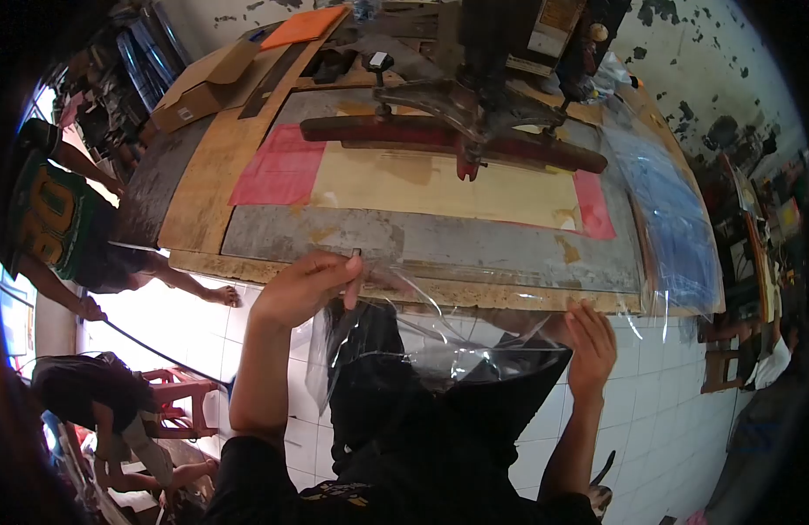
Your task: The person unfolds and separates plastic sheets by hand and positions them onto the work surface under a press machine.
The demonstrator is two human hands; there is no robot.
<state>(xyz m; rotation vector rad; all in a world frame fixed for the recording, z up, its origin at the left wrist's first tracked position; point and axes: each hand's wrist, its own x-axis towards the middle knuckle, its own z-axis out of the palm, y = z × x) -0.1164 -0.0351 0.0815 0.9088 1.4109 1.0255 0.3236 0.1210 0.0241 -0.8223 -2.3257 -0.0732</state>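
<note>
A clear plastic sheet (461,357) hangs between my hands in front of the bench edge, over my lap. My left hand (306,287) pinches its left side, thumb and fingers pressed together beside the wooden edge. At the other end, my right hand (590,343) has its fingers bent over the sheet's right side. The sheet is folded and shiny, so its exact outline is hard to see. Beyond it, a yellow sheet (422,179) lies over a pink-red sheet (273,166) on the grey board (474,249).
A press with a dark red bar (527,144) stands over the yellow sheet. Clear plastic sheets (667,201) lie stacked at the bench's right end. An open cardboard box (203,92) sits at back left. Two people are at left, one standing (68,210), one bent by a red stool (181,402).
</note>
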